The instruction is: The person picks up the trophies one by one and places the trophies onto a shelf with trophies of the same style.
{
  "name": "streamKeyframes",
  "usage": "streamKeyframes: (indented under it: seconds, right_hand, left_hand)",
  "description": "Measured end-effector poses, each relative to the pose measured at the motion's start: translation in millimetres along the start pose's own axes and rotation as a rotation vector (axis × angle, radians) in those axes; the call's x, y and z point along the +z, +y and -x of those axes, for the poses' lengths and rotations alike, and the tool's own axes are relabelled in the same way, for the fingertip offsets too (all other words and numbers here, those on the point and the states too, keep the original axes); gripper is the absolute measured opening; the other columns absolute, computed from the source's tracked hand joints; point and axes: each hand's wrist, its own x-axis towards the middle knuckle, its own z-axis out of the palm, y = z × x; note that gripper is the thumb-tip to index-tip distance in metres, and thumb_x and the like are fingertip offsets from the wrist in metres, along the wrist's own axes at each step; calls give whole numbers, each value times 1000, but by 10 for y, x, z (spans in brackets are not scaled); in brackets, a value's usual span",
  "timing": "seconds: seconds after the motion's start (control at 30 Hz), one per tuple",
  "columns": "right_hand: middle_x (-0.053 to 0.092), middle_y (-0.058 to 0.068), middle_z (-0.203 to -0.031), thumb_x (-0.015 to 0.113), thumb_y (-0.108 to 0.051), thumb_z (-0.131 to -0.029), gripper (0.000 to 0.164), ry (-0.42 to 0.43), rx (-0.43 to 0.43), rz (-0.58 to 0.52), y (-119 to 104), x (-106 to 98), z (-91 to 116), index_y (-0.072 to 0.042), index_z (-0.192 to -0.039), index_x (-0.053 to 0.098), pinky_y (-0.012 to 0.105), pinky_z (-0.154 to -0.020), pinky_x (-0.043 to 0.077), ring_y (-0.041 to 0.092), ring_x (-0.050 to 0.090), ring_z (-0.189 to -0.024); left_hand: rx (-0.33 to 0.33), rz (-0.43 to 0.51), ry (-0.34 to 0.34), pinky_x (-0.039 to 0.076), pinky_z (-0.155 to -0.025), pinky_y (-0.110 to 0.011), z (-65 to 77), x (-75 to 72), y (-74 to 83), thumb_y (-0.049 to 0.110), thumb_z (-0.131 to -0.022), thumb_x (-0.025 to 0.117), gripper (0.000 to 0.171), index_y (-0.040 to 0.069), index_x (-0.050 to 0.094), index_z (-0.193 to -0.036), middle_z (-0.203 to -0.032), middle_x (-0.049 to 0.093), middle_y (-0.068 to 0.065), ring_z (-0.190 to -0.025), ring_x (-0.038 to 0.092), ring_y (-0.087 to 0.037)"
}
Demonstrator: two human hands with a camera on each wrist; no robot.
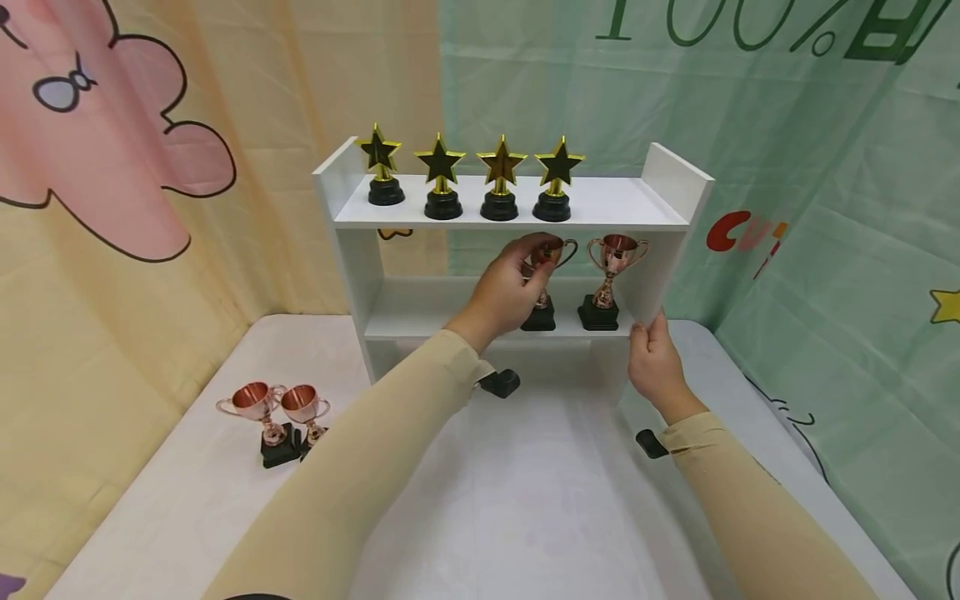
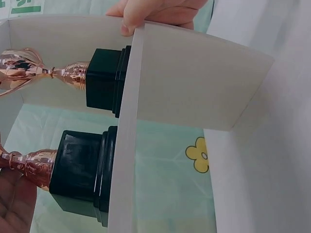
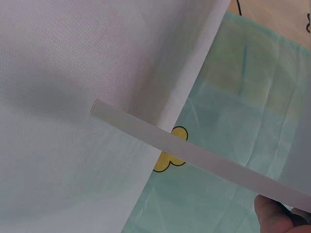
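Note:
My left hand holds a rose-gold trophy cup by its bowl, partly hiding it. In the left wrist view, that trophy's black base is at the front of the middle board of a white shelf unit. A matching trophy cup stands upright to its right, apart from it. My right hand grips the unit's right side panel, with the thumb at the front edge. Some of its fingers are hidden behind the panel.
Several gold star trophies with black bases line the top board. Two more rose-gold trophy cups stand close together on the white table at left, one partly behind my left sleeve. Printed curtains hang behind and beside the table.

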Motion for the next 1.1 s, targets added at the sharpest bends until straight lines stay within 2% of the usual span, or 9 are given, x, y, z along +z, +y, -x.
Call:
streamKeyframes:
  seconds: [0.3,0.8,1.1]
  right_hand:
    - [29,26,-168,28,-26,-115,56,2,-3,-7,9,-5,3,-13,-168,13,70,-122,26,47,29,-156]
    - [26,25,-170,28,-25,-116,57,-13,-2,-23,-19,-3,2,-14,-168,10,71,-122,24,48,26,-158]
    - [25,25,-171,27,-26,-116,57,-14,0,-32,-17,-1,11,-14,-169,9,70,-123,23,47,24,-159]
  left_hand:
    - [-10,16,-4,55,-88,-28,-17,53,-13,19,-110,55,36,17,55,-147,-130,58,-8,-103,61,-18]
    - [-7,38,1,54,-87,-28,-25,78,-5,18,-111,53,38,18,52,-148,-124,58,-6,-102,60,-17]
    - [-16,36,-21,55,-89,-29,-25,81,-8,18,-111,52,39,18,50,-150,-130,58,-7,-105,62,-19]
